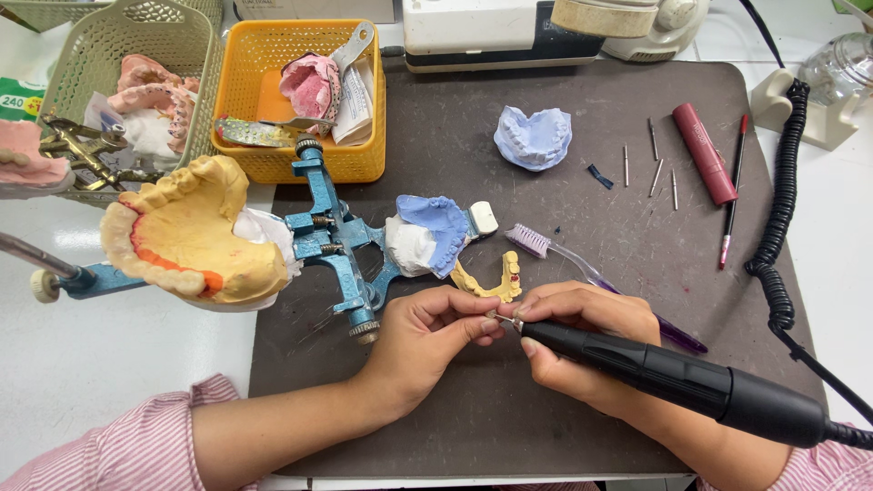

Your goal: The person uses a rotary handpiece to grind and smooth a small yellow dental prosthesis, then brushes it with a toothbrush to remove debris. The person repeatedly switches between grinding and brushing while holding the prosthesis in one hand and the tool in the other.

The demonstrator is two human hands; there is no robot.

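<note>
My right hand (582,341) grips a black rotary handpiece (673,377) like a pen, its tip pointing left. My left hand (432,336) pinches a small part right at that tip, fingers touching the right hand. Just above the fingers lies a yellow partial tooth piece (496,284). A blue metal articulator (332,241) stands to the left; it carries a yellow dental cast (186,236) and a blue-and-white cast (427,235).
A dark mat (546,427) covers the bench. On it lie a blue cast (534,136), a toothbrush (582,268), several thin burs (657,164), a maroon tube (705,153) and a red pen (733,191). Yellow basket (238,100) and green basket (82,68) hold casts. Coiled black cable (777,209) runs at right.
</note>
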